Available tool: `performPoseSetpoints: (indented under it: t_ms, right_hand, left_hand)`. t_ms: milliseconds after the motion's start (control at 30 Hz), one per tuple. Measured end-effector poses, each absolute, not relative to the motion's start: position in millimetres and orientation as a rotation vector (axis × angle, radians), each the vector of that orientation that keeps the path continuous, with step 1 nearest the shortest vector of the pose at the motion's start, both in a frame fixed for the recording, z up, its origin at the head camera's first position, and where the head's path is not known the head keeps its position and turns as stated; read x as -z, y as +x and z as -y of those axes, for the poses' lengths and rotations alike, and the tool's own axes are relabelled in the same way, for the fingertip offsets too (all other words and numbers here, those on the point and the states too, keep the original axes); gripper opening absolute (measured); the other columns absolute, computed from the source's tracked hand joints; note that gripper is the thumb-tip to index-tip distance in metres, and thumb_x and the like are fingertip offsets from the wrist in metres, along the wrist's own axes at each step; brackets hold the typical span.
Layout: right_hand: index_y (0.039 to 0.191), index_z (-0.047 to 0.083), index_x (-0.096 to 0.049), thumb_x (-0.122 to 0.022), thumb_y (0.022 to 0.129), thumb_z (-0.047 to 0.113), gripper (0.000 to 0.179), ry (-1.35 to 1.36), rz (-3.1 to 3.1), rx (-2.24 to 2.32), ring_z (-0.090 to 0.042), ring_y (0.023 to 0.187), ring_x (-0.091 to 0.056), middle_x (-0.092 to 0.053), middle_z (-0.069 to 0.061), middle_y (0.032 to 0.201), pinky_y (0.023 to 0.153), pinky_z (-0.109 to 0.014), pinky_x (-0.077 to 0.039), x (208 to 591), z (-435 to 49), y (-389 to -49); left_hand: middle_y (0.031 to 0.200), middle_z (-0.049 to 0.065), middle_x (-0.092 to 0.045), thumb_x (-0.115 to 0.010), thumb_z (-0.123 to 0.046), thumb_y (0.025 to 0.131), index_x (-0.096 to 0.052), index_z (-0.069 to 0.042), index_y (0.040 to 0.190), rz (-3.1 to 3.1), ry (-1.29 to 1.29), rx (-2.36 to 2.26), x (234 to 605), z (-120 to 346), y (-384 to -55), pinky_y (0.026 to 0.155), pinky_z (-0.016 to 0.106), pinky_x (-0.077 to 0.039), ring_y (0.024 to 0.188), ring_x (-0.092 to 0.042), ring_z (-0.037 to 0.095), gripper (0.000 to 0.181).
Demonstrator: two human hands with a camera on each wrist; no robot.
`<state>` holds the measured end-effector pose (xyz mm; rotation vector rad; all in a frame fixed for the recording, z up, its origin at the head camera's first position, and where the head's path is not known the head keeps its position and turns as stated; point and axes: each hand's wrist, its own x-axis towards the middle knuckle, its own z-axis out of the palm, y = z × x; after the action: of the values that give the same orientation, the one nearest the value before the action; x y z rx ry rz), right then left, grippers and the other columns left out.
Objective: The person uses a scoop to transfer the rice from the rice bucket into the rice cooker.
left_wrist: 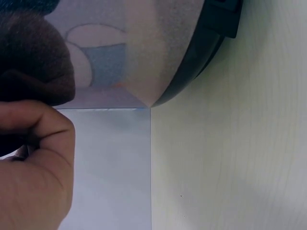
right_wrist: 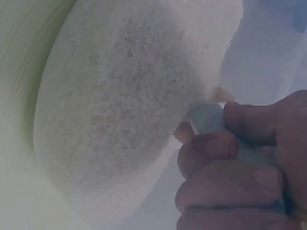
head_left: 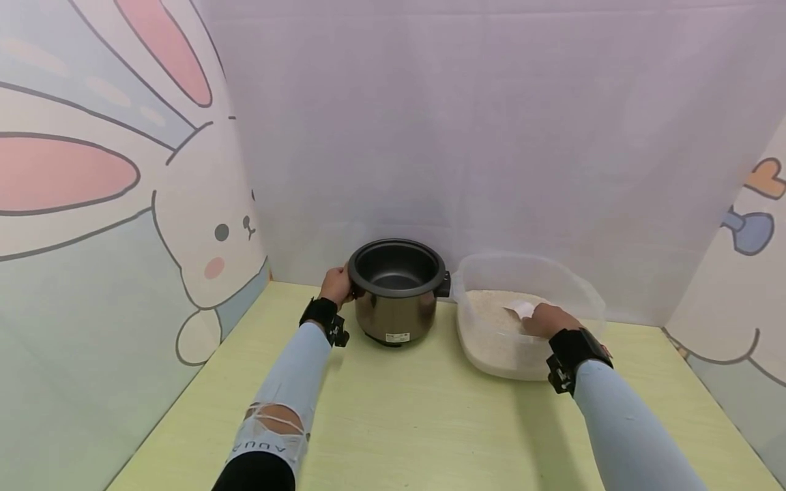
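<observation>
A rice cooker (head_left: 396,317) with its lid off, dark inside and shiny metallic brown outside, stands upright near the back wall. My left hand (head_left: 336,286) grips its left side handle, which the fingers mostly hide. To its right, a translucent plastic tub (head_left: 522,262) holds white rice (right_wrist: 139,86). My right hand (head_left: 549,320) is inside the tub with its fingers curled round a white scoop (head_left: 522,308). In the right wrist view the scoop's pale handle (right_wrist: 208,117) shows between thumb and fingers, close to the rice.
Both vessels stand on a pale yellow-green table (head_left: 417,423). A plain whitish cloth (head_left: 467,136) hangs directly behind them, and cartoon rabbit panels (head_left: 202,259) close off the sides. The cooker's right handle (head_left: 443,285) is close to the tub's left rim.
</observation>
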<state>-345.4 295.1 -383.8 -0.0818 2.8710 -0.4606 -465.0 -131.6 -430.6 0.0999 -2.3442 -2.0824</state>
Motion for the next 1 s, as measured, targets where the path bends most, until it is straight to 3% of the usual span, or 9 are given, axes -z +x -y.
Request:
performPoseSetpoints:
  t_ms: [367, 433, 500, 600, 1000]
  right_hand:
    - [0.064, 0.017, -0.036, -0.039, 0.107, 0.025, 0.044, -0.187, -2.795, 0.539, -0.015, 0.059, -0.029, -0.028, 0.003, 0.061, 0.074, -0.041, -0.037, 382.9, -295.8, -348.7]
    - [0.065, 0.01, -0.05, -0.039, 0.107, 0.024, 0.046, -0.218, -2.8, 0.539, -0.017, 0.062, -0.038, -0.042, -0.002, 0.064, 0.075, -0.041, -0.039, 381.0, -295.8, -349.4]
    - [0.076, 0.0, -0.063, -0.039, 0.107, 0.023, 0.045, -0.245, -2.801, 0.539, -0.02, 0.07, -0.047, -0.055, -0.009, 0.075, 0.077, -0.042, -0.041, 379.5, -296.5, -350.8]
    - [0.101, -0.008, -0.071, -0.04, 0.108, 0.023, 0.044, -0.278, -2.799, 0.537, -0.027, 0.085, -0.056, -0.066, -0.02, 0.099, 0.081, -0.044, -0.045, 377.6, -297.9, -351.7]
    - [0.112, -0.01, -0.068, -0.034, 0.113, 0.025, 0.049, -0.353, -2.683, 0.695, -0.025, 0.085, -0.058, -0.068, -0.017, 0.103, 0.079, -0.04, -0.044, 372.8, -299.4, -348.2]
  left_hand:
    - [0.062, 0.0, -0.044, -0.042, -0.041, 0.111, -0.049, -0.008, 0.083, 2.332, 0.102, 2.079, 428.5, 131.4, -461.0, 0.05, 0.026, -0.042, 0.051, -0.043, 0.011, 0.044]
    - [0.062, 0.0, -0.043, -0.042, -0.041, 0.111, -0.049, -0.008, 0.083, 2.331, 0.099, 2.076, 428.4, 131.0, -459.9, 0.05, 0.026, -0.042, 0.051, -0.043, 0.011, 0.044]
    - [0.062, 0.0, -0.042, -0.041, -0.041, 0.111, -0.048, -0.008, 0.082, 2.328, 0.096, 2.073, 428.4, 130.8, -458.6, 0.05, 0.026, -0.042, 0.051, -0.042, 0.011, 0.044]
    - [0.061, -0.001, -0.042, -0.041, -0.042, 0.111, -0.047, -0.009, 0.081, 2.319, 0.087, 2.079, 427.9, 130.3, -456.3, 0.05, 0.026, -0.041, 0.05, -0.042, 0.01, 0.045]
    - [0.062, -0.002, -0.042, -0.042, -0.042, 0.111, -0.048, -0.009, 0.082, 2.318, 0.086, 2.056, 422.3, 127.1, -448.6, 0.054, 0.028, -0.043, 0.051, -0.042, 0.009, 0.044]
